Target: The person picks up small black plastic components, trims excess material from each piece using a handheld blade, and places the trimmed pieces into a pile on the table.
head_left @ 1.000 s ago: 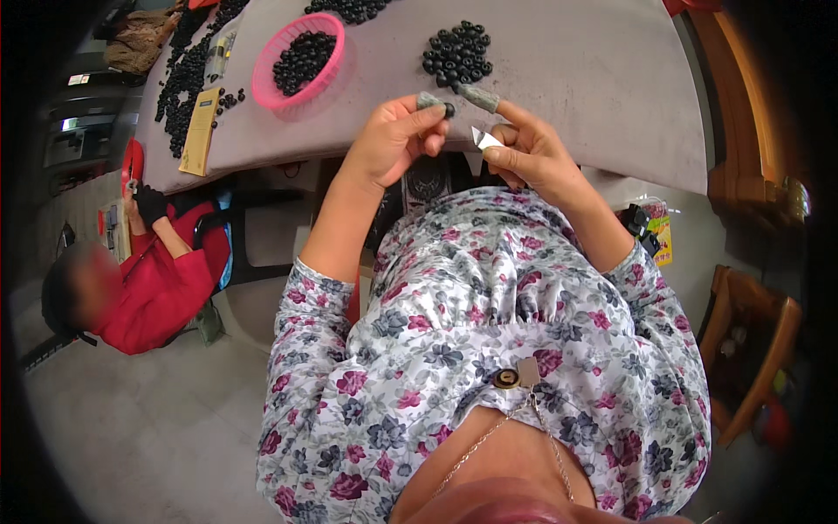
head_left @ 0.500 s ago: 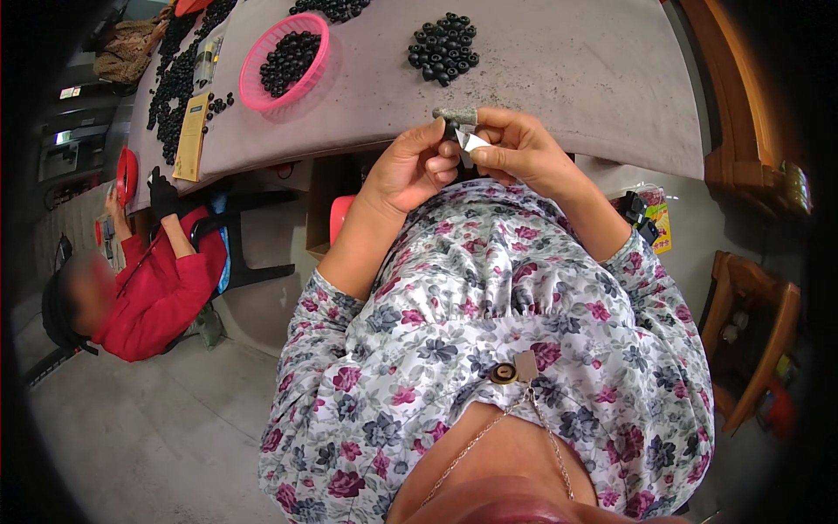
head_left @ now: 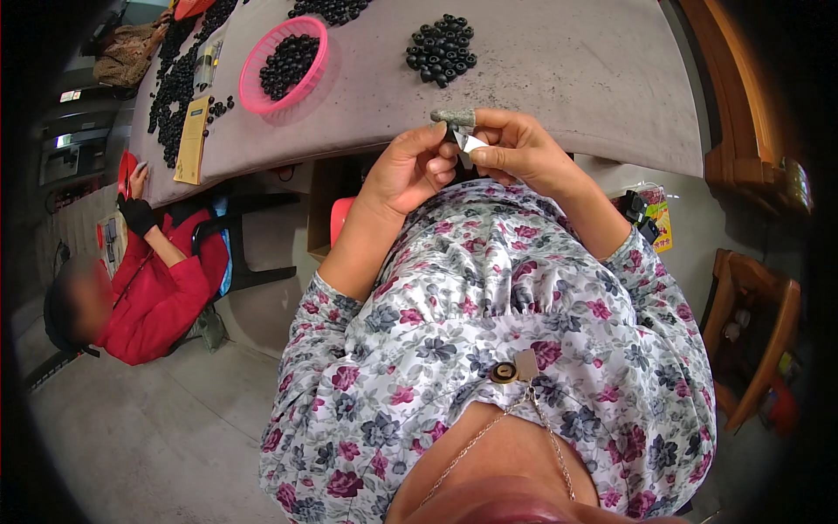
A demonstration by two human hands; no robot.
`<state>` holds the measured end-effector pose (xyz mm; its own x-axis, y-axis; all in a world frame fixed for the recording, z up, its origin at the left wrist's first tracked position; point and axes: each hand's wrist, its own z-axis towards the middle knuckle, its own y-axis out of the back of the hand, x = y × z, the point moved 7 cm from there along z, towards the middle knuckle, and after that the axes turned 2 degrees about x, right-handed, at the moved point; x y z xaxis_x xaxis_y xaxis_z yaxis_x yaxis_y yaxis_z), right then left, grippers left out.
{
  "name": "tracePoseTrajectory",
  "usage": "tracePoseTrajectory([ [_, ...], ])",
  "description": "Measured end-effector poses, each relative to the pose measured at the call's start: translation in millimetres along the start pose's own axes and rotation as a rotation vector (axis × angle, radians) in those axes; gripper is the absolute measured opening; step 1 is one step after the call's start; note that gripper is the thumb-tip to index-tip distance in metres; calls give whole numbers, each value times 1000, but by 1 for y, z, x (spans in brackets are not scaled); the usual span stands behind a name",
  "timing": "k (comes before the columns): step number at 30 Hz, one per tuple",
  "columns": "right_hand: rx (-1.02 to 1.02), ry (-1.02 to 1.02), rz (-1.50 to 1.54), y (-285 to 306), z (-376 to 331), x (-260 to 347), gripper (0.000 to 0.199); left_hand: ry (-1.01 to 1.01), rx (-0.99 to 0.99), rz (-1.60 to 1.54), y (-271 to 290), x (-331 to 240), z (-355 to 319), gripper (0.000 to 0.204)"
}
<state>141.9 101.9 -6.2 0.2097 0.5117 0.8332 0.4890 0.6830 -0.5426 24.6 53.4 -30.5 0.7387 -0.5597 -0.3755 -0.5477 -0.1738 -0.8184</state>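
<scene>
Left hand [head_left: 417, 166] pinches a mostly hidden black bead [head_left: 450, 135] near the edge of the surface [head_left: 576, 79] while the right hand [head_left: 522, 150] grips a small blade [head_left: 472, 142] at it, seemingly midway, though whether the pile [head_left: 439, 51] or pink basket [head_left: 253, 87] holds finished beads is unclear.

The left hand [head_left: 408, 168] and a white blade [head_left: 474, 143] cover most of a small dark piece [head_left: 450, 134], perhaps a bead; the blade's rear end is lost inside the right hand [head_left: 518, 150]. The top edge crops the far bead heap [head_left: 332, 10] and the desk [head_left: 576, 44]. A co-worker's face [head_left: 89, 293] is blurred, and print on the tan card [head_left: 191, 144] is too small to read
</scene>
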Motion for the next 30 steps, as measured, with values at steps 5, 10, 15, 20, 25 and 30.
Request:
tracePoseTrajectory([
  [5, -6, 6, -9, 1, 0, -2, 28, -11, -12, 32, 0, 0, -1, 22],
  [10, -20, -1, 14, 1, -2, -1, 28, -15, -14, 31, -1, 1, -1, 22],
  [15, 3, -27, 51, 4, -3, -5, 24, -25, 11, 68, -3, 1, -1, 22],
  [20, 25, -66, 89, 8, -1, -13, 21, 2, 32, 51, -4, 3, -2, 23],
  [25, -65, -130, 177, 10, 0, -15, 20, 6, 41, 50, -5, 3, -3, 23],
  [30, -7, -77, 120, 7, 1, -11, 24, 29, 44, -44, -7, 4, -1, 21],
])
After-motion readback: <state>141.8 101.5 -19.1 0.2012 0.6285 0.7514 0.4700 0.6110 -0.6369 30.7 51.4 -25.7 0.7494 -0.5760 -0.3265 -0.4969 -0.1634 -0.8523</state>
